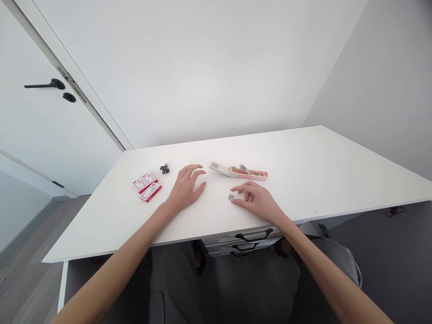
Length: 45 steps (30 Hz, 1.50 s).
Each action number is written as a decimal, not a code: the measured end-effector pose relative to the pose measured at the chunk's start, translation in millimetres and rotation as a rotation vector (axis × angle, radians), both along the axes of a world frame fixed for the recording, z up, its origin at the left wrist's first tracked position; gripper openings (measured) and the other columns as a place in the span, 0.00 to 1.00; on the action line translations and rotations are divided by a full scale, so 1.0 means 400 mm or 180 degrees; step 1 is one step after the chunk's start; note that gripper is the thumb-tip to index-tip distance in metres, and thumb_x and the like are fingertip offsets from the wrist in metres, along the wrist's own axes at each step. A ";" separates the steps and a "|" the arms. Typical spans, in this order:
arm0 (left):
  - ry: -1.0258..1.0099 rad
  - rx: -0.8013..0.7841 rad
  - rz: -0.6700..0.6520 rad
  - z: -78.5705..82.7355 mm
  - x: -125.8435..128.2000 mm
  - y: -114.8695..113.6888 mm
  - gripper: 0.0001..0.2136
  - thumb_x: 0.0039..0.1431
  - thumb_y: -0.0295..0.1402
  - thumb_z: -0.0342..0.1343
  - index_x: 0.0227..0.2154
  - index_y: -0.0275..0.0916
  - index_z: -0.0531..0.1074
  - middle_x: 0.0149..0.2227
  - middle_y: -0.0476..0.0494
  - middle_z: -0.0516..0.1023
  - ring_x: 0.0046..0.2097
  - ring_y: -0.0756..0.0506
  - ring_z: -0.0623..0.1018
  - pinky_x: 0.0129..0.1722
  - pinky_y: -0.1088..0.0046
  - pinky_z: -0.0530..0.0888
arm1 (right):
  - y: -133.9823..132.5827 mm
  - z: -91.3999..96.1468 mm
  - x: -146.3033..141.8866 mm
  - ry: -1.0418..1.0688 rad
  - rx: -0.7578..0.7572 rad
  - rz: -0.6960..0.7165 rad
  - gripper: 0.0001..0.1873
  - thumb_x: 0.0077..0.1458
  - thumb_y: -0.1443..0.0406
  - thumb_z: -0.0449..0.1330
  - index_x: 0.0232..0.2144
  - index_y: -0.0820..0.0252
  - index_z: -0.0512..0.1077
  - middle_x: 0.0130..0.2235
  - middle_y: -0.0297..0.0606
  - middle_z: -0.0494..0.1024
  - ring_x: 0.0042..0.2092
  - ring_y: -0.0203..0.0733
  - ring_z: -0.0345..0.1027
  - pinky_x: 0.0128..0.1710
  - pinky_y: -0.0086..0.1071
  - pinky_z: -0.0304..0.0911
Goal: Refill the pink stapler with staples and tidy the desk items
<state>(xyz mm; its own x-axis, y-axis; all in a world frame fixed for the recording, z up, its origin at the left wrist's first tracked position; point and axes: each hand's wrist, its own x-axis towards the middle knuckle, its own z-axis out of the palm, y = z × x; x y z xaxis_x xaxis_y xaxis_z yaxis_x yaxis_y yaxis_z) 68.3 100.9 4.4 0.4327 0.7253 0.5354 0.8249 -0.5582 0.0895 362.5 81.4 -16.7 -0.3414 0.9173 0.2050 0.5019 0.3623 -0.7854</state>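
Observation:
Fingers apart, my left hand (186, 186) rests on the white desk with nothing in it. My right hand (255, 198) is curved over the desktop, its thumb and index finger apart. Just at those fingertips lies a small grey piece (231, 197) that looks like a short strip of staples; it does not look gripped. Behind both hands a stapler (222, 169) lies folded wide, its cream part to the left and its pink part to the right. A silvery metal piece (244, 168) sticks up at an angle from the pink part.
Red-and-white flat packs (150, 191) lie at the left of the desk (320, 171), with small black clips (164, 168) behind them. A wall stands along the desk's back edge. Drawers with black handles (254, 236) are below the front edge.

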 end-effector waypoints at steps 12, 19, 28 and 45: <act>-0.0115 -0.0384 -0.0442 -0.009 0.070 0.106 0.21 0.68 0.34 0.53 0.62 0.45 0.65 0.69 0.42 0.69 0.72 0.38 0.63 0.69 0.50 0.63 | -0.002 0.008 -0.024 -0.0245 0.0063 -0.0195 0.06 0.61 0.55 0.67 0.37 0.47 0.83 0.40 0.31 0.79 0.31 0.37 0.67 0.38 0.36 0.65; -0.0171 -0.0519 -0.0459 -0.007 0.069 0.104 0.19 0.69 0.35 0.53 0.61 0.44 0.67 0.63 0.42 0.75 0.66 0.38 0.70 0.66 0.53 0.66 | 0.005 -0.006 -0.021 -0.0073 0.0012 -0.0247 0.09 0.64 0.55 0.64 0.34 0.49 0.81 0.44 0.33 0.79 0.31 0.37 0.69 0.39 0.39 0.67; -0.0284 -0.0709 -0.0363 -0.012 0.062 0.105 0.16 0.71 0.40 0.53 0.57 0.43 0.69 0.54 0.42 0.80 0.59 0.38 0.74 0.59 0.54 0.70 | -0.001 0.001 -0.018 0.0392 0.0023 -0.0474 0.09 0.62 0.55 0.65 0.39 0.51 0.79 0.47 0.36 0.79 0.32 0.39 0.72 0.37 0.39 0.69; -0.0284 -0.0700 -0.0693 0.006 0.069 0.086 0.19 0.63 0.46 0.62 0.54 0.45 0.73 0.53 0.43 0.81 0.56 0.38 0.77 0.58 0.56 0.71 | -0.005 -0.025 -0.011 -0.0103 0.0329 -0.0909 0.09 0.62 0.55 0.66 0.36 0.52 0.79 0.48 0.41 0.78 0.53 0.53 0.71 0.54 0.47 0.65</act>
<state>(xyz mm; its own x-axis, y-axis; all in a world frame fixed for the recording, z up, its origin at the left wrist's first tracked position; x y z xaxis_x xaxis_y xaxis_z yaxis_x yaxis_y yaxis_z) 96.0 135.2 6.6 0.5488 0.7235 0.4188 0.6718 -0.6799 0.2941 357.9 79.3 -26.7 -0.0805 0.9520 0.2954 0.6190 0.2800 -0.7338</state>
